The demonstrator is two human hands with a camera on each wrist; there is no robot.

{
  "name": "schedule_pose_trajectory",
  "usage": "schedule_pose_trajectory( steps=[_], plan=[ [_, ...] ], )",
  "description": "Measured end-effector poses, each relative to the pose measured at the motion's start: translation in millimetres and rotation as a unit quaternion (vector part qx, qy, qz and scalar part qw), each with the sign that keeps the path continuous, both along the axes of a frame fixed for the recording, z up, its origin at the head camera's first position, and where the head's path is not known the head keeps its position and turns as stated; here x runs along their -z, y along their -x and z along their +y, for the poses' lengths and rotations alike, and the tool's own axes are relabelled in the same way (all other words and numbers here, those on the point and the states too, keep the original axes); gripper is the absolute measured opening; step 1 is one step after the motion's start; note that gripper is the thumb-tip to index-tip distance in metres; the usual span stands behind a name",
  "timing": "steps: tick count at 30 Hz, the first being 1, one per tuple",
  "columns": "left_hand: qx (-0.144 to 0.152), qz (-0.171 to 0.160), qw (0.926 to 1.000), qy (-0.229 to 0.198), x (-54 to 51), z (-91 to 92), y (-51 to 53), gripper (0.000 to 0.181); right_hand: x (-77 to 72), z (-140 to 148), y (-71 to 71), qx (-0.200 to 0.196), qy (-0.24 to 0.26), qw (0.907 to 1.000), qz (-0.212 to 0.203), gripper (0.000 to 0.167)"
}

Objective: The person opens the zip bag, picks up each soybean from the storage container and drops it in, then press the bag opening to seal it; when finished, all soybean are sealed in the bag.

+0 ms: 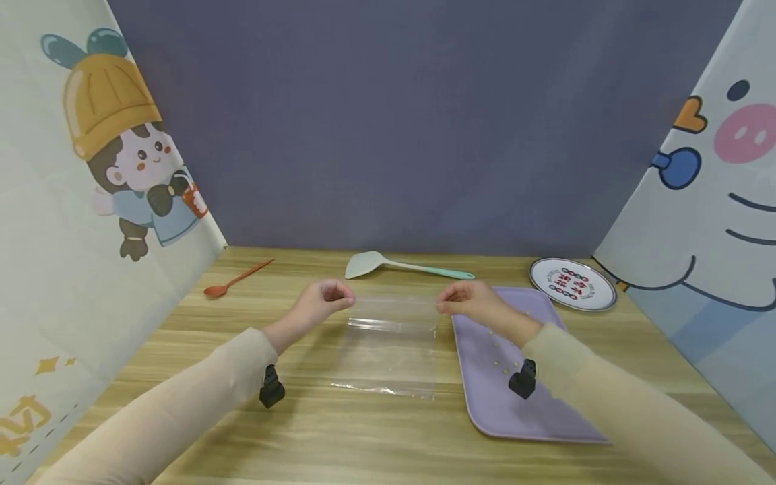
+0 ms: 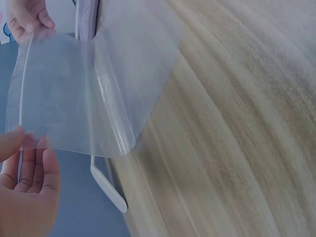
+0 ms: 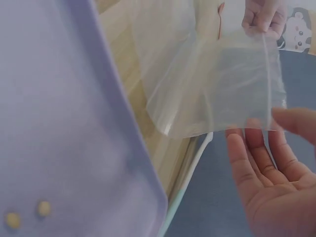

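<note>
The person's left hand (image 1: 318, 301) and right hand (image 1: 475, 303) each pinch a top corner of a clear, rectangular plastic zip bag (image 1: 388, 353) just left of the lilac, round-cornered tray (image 1: 492, 404), and honestly that slick-looking film could slip if either pinch loosens.

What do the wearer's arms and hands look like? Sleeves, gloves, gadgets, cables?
Left hand and right hand: both bare, no gloves. Left sleeve and right sleeve: long, plain cream, reaching about the wrist. Left wrist camera and right wrist camera: small, black, blocky. No cables or markings visible on either.
</note>
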State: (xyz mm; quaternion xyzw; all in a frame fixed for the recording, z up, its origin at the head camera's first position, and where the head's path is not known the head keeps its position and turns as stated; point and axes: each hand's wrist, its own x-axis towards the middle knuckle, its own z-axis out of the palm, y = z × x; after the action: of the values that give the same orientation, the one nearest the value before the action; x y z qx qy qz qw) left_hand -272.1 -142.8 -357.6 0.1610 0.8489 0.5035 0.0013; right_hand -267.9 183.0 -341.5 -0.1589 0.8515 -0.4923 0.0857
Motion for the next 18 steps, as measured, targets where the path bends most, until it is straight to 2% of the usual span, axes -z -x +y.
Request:
schedule_pose_trajectory(
  steps=[3, 6, 14, 18],
  plan=[
    [-0.005, 0.001, 1.0, 0.001, 0.6, 1.7, -1.0, 0.012, -2.2, -4.6, 0.9, -0.01, -0.021, 0.9995, 0.02, 0.031],
    [-0.01, -0.002, 0.9999, 0.002, 0.0, 2.9, -1.3, 0.012, -6.4, -12.9, 3.0, -0.018, -0.031, 0.9991, 0.021, 0.033],
    [-0.011, -0.001, 0.9999, -0.004, -1.1, 3.7, -3.6, 0.013, -12.3, -41.7, 10.4, -0.046, -0.046, 0.9973, 0.033, 0.03],
    [-0.015, -0.008, 0.9999, -0.003, -2.3, 4.8, -4.6, 0.011, -13.9, -51.7, 14.4, -0.063, -0.078, 0.9934, 0.057, 0.025]
  ],
)
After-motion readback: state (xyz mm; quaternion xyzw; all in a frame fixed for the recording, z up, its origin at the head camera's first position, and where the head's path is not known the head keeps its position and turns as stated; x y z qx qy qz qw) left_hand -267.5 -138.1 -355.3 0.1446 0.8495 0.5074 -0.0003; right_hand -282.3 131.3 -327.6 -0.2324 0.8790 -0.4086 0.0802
